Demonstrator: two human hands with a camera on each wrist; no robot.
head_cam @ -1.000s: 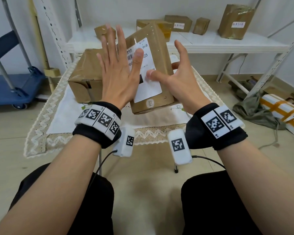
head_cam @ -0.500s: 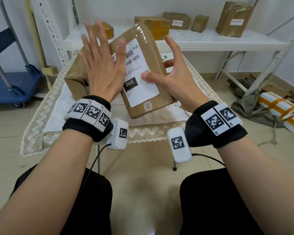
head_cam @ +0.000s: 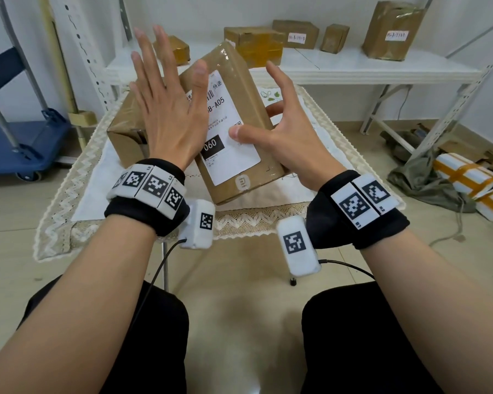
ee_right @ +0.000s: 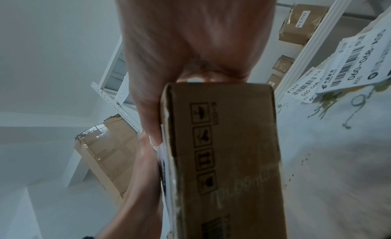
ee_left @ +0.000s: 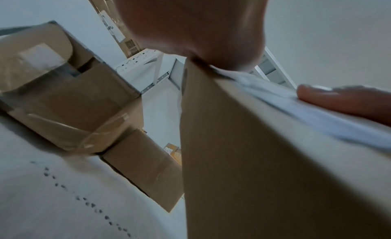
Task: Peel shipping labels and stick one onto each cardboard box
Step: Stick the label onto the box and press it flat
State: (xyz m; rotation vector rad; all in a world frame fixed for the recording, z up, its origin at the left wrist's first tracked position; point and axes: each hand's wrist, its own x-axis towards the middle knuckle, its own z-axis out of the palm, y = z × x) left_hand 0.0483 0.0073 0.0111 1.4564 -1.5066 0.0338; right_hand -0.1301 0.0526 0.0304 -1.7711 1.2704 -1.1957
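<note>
Surface: small table under a white cloth with cream lace edging (head_cam: 69,206), pale floor beneath.
Held box: oblong brown cardboard box (head_cam: 251,109) tilted above the cloth, white printed shipping label (head_cam: 234,149) on its upper face.
Right hand (head_cam: 291,143): grips the box's side, thumb on the label.
Left hand (head_cam: 168,109): fingers spread straight, palm flat against the label.
Behind: larger brown taped cardboard box (head_cam: 125,137) on the cloth.
Spare labels: loose white printed labels (ee_right: 347,67) on the cloth.
Room: white metal shelf (head_cam: 353,66) bearing several cardboard boxes; blue platform trolley (head_cam: 20,143) at left.

"060", "B-A05" on box label (head_cam: 230,137); "060-06B-A05" on loose labels (ee_right: 357,62) on tablecloth (ee_right: 330,142)
</note>
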